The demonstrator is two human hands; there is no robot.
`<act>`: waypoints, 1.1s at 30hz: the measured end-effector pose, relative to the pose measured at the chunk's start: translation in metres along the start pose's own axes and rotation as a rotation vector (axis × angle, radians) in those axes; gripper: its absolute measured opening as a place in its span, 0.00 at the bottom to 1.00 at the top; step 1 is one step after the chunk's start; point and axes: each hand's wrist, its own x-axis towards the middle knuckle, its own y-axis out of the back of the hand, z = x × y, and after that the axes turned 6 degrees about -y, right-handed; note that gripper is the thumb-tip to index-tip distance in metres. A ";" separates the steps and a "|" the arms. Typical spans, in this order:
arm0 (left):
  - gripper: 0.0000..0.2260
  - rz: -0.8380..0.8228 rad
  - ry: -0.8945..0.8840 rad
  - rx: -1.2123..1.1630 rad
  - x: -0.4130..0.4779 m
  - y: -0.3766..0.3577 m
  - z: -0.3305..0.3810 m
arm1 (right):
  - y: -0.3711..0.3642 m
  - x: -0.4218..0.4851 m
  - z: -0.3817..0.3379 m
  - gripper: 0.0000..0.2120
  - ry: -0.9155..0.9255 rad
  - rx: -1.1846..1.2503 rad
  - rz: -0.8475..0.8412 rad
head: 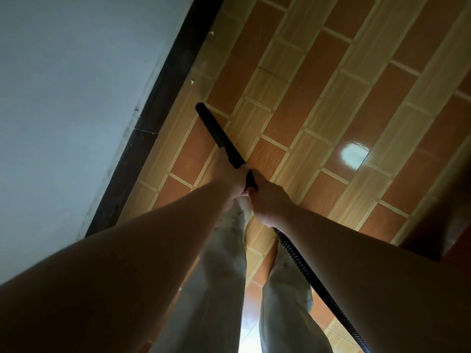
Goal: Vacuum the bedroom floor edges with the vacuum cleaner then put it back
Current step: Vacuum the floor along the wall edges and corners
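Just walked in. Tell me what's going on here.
A person is vacuuming along the room's edge. Both hands grip a black wand: the left hand further forward, the right hand at the rear end, where the ribbed hose trails back past the right leg. The wand's tip points over the tiled floor toward the dark baseboard, stopping short of it. A few white specks lie beside the baseboard ahead of the tip.
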 end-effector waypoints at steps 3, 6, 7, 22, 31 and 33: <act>0.30 -0.014 0.046 0.004 0.016 0.000 0.003 | 0.001 0.013 -0.003 0.24 -0.016 -0.003 -0.001; 0.25 -0.017 0.031 0.033 0.028 0.001 -0.002 | -0.001 0.022 -0.005 0.25 -0.021 -0.016 0.002; 0.24 -0.017 0.004 0.041 0.033 0.001 -0.003 | -0.001 0.026 -0.005 0.25 -0.022 -0.023 0.007; 0.27 0.013 -0.099 0.083 0.089 0.018 0.025 | 0.011 0.083 -0.036 0.26 -0.021 0.002 0.029; 0.24 0.108 -0.098 0.100 0.075 0.026 0.005 | 0.013 0.067 -0.039 0.25 0.043 -0.007 -0.096; 0.24 0.138 -0.064 0.097 0.069 0.027 -0.006 | 0.012 0.062 -0.038 0.24 0.064 -0.041 -0.139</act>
